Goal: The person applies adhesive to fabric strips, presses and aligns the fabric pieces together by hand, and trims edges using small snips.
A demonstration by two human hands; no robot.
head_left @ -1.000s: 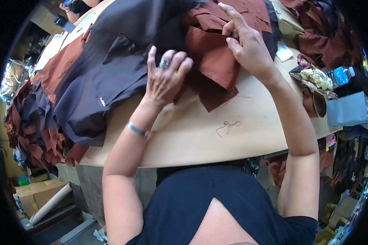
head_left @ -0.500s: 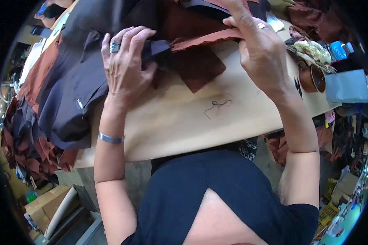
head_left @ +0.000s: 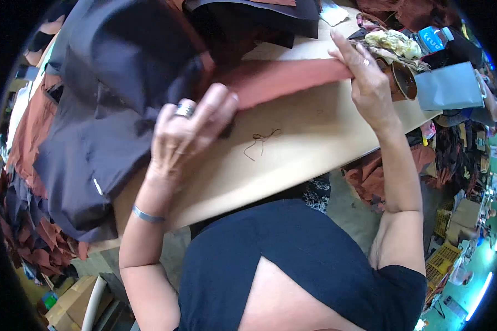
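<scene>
1. Change noted: against the earlier frame, the rust-red strip (head_left: 295,76) is pulled out to a longer span, and the brown corner that hung toward the loose thread (head_left: 265,136) is out of sight
2. Rust-red strip: lies beyond the thread, above the counter (head_left: 309,124); matt, slightly creased, lower edge uneven, left end blurred
3. Right grip (head_left: 371,91): beyond and right of the thread, clamped on the strip's right end
4. Left grip (head_left: 183,135): left of the thread, near the strip's left end, fingers blurred; cannot tell whether closed on cloth
5. Dark cloth (head_left: 113,118): heaped left of the thread
</scene>
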